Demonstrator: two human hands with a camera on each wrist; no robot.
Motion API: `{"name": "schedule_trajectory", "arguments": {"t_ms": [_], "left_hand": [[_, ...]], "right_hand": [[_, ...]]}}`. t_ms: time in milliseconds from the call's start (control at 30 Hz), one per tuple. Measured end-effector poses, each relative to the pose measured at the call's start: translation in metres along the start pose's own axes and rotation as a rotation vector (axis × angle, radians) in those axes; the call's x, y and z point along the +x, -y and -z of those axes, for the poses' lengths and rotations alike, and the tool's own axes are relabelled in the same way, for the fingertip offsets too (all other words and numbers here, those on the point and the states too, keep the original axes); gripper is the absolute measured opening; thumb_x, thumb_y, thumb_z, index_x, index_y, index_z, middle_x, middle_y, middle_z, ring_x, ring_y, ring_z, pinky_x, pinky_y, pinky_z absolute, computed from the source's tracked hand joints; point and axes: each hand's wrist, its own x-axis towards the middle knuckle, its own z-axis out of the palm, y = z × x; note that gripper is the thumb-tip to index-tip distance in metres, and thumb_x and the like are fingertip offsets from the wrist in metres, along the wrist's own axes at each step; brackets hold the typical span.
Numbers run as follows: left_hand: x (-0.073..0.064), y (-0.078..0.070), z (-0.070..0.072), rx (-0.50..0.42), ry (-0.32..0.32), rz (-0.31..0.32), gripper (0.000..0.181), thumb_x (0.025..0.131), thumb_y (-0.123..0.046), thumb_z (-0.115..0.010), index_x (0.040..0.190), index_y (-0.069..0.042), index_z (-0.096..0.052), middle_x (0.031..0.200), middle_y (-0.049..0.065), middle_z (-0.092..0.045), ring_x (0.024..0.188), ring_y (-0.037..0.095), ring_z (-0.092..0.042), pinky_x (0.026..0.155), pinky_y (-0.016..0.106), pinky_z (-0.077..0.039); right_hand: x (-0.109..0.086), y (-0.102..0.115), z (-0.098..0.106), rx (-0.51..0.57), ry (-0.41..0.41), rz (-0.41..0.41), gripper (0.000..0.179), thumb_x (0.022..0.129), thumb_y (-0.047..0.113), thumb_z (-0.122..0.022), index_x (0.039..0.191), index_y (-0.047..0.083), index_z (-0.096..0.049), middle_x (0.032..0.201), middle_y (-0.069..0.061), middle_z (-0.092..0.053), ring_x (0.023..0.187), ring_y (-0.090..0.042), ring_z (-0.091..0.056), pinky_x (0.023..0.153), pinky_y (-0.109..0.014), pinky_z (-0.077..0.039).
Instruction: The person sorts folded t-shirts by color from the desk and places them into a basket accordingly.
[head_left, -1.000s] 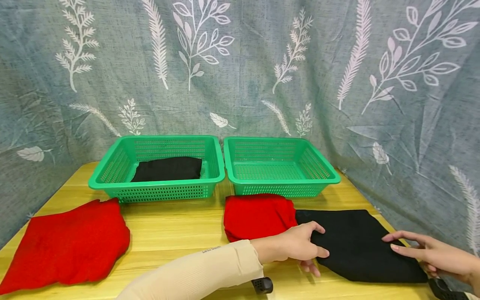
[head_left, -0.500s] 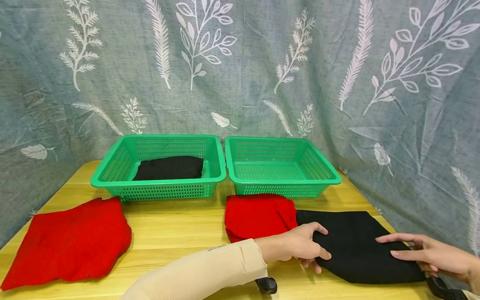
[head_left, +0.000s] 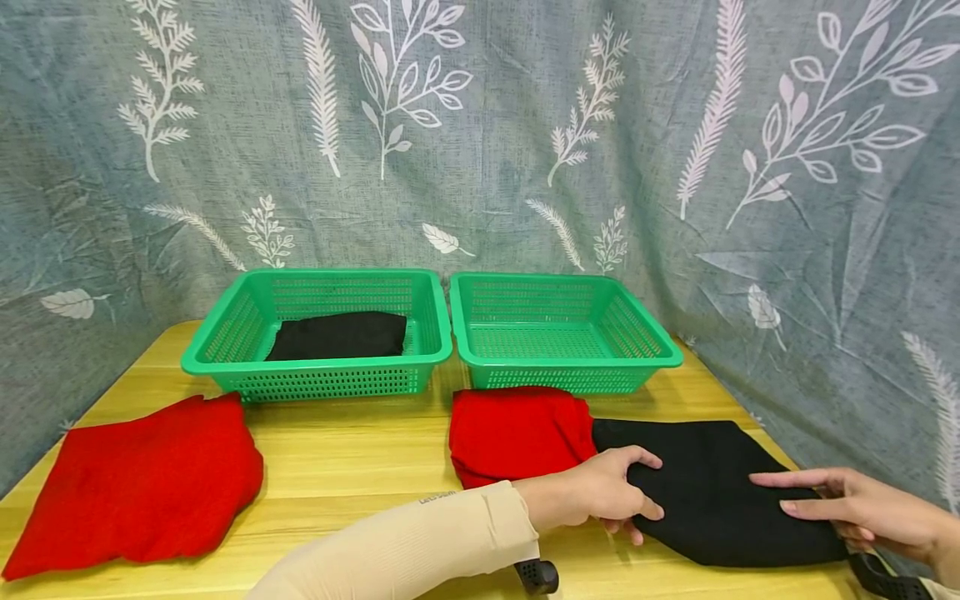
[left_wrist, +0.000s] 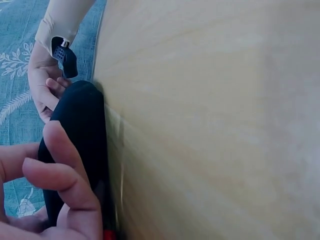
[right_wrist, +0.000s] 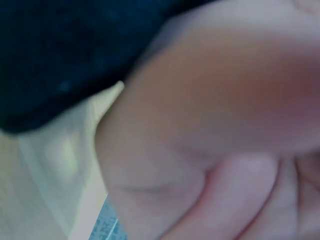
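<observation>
A folded black cloth point(head_left: 712, 492) lies at the right front of the table, its thick rounded edge showing in the left wrist view. My left hand point(head_left: 600, 492) rests at its left side, forefinger and thumb spread over the fabric and the other fingers low by the table. At the right end is my right hand point(head_left: 862, 508), with forefinger and thumb extended on top of the cloth and the remaining fingers bent at its edge. In the right wrist view, blurred fingers point(right_wrist: 210, 100) fill most of the frame close against dark fabric point(right_wrist: 60, 55).
Just left of the black cloth lies a folded red cloth point(head_left: 517, 437); another red cloth point(head_left: 142, 487) spreads at the far left. Behind stand two green baskets: the left basket point(head_left: 322, 383) holds a black cloth point(head_left: 341, 335), the right basket point(head_left: 562, 375) shows its bare floor.
My right hand has shifted slightly left along the black cloth, whose right corner has come left a little. My left hand has barely moved. The head view has shifted slightly.
</observation>
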Motion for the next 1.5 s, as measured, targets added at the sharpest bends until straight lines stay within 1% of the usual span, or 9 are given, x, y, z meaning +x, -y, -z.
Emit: {"name": "schedule_trajectory", "arguments": {"t_ms": [167, 367, 567, 800, 1000, 1133, 1267, 1400, 1500], "left_hand": [[0.000, 0.000, -0.003, -0.021, -0.009, -0.001, 0.048, 0.096, -0.002, -0.077, 0.137, -0.024, -0.064, 0.085, 0.009, -0.064, 0.045, 0.018, -0.055, 0.047, 0.025, -0.035], [0.000, -0.004, -0.007, 0.000, -0.011, -0.009, 0.050, 0.095, -0.001, -0.077, 0.136, -0.027, -0.066, 0.067, 0.008, -0.056, 0.045, 0.017, -0.053, 0.048, 0.025, -0.036], [-0.003, -0.009, -0.008, 0.018, -0.025, -0.017, 0.051, 0.095, 0.000, -0.078, 0.136, -0.027, -0.066, 0.067, 0.010, -0.057, 0.045, 0.017, -0.055, 0.048, 0.025, -0.036], [-0.004, -0.015, -0.008, 0.065, -0.016, -0.036, 0.053, 0.095, -0.003, -0.079, 0.139, -0.030, -0.066, 0.087, 0.006, -0.067, 0.048, 0.026, -0.060, 0.046, 0.026, -0.037], [-0.009, -0.019, -0.003, 0.075, -0.017, -0.063, 0.056, 0.094, -0.003, -0.079, 0.139, -0.034, -0.066, 0.053, 0.004, -0.046, 0.043, 0.023, -0.051, 0.046, 0.026, -0.035], [-0.014, -0.023, 0.002, 0.059, -0.036, -0.086, 0.056, 0.094, -0.002, -0.079, 0.137, -0.036, -0.067, 0.048, 0.002, -0.039, 0.042, 0.024, -0.049, 0.045, 0.025, -0.033], [-0.017, -0.026, 0.008, 0.061, -0.066, -0.117, 0.057, 0.092, -0.003, -0.081, 0.136, -0.037, -0.068, 0.050, 0.003, -0.041, 0.046, 0.030, -0.057, 0.045, 0.025, -0.034], [-0.019, -0.027, 0.016, 0.066, -0.097, -0.148, 0.059, 0.091, -0.002, -0.082, 0.136, -0.037, -0.069, 0.078, -0.003, -0.067, 0.051, 0.030, -0.066, 0.047, 0.025, -0.040], [-0.020, -0.026, 0.023, 0.043, -0.103, -0.176, 0.059, 0.090, 0.000, -0.083, 0.136, -0.035, -0.070, 0.106, -0.007, -0.074, 0.056, 0.029, -0.070, 0.054, 0.026, -0.051]], "right_hand": [[-0.001, -0.001, 0.000, 0.014, 0.019, 0.014, 0.050, 0.116, 0.010, -0.044, 0.138, 0.047, -0.070, 0.064, -0.025, -0.010, 0.045, -0.027, -0.004, 0.048, -0.044, -0.005], [-0.005, -0.001, 0.001, 0.032, 0.048, 0.035, 0.052, 0.116, 0.007, -0.043, 0.140, 0.045, -0.070, 0.063, -0.026, -0.009, 0.045, -0.031, -0.003, 0.049, -0.046, -0.004], [-0.008, 0.002, 0.002, 0.017, 0.044, 0.061, 0.055, 0.115, 0.005, -0.043, 0.142, 0.046, -0.068, 0.063, -0.028, -0.011, 0.047, -0.036, -0.004, 0.048, -0.047, -0.005], [-0.014, 0.008, -0.002, -0.075, -0.043, 0.049, 0.052, 0.114, 0.010, -0.049, 0.135, 0.053, -0.070, 0.065, -0.033, -0.014, 0.050, -0.041, -0.007, 0.045, -0.048, -0.013], [-0.018, 0.019, -0.006, -0.233, -0.155, 0.042, 0.053, 0.113, 0.014, -0.054, 0.130, 0.062, -0.067, 0.065, -0.037, -0.025, 0.054, -0.052, -0.017, 0.042, -0.049, -0.028], [-0.020, 0.028, -0.009, -0.299, -0.217, 0.049, 0.053, 0.114, 0.016, -0.054, 0.129, 0.066, -0.064, 0.063, -0.035, -0.030, 0.054, -0.053, -0.021, 0.042, -0.048, -0.032], [-0.021, 0.038, -0.012, -0.326, -0.242, 0.090, 0.055, 0.114, 0.015, -0.053, 0.131, 0.067, -0.061, 0.060, -0.032, -0.030, 0.051, -0.051, -0.021, 0.041, -0.048, -0.032], [-0.021, 0.045, -0.014, -0.320, -0.248, 0.137, 0.058, 0.114, 0.011, -0.052, 0.134, 0.065, -0.061, 0.058, -0.027, -0.032, 0.048, -0.045, -0.019, 0.044, -0.052, -0.029], [-0.019, 0.051, -0.017, -0.312, -0.247, 0.174, 0.058, 0.114, 0.009, -0.051, 0.138, 0.061, -0.061, 0.057, -0.025, -0.029, 0.047, -0.039, -0.015, 0.044, -0.052, -0.026]]}}
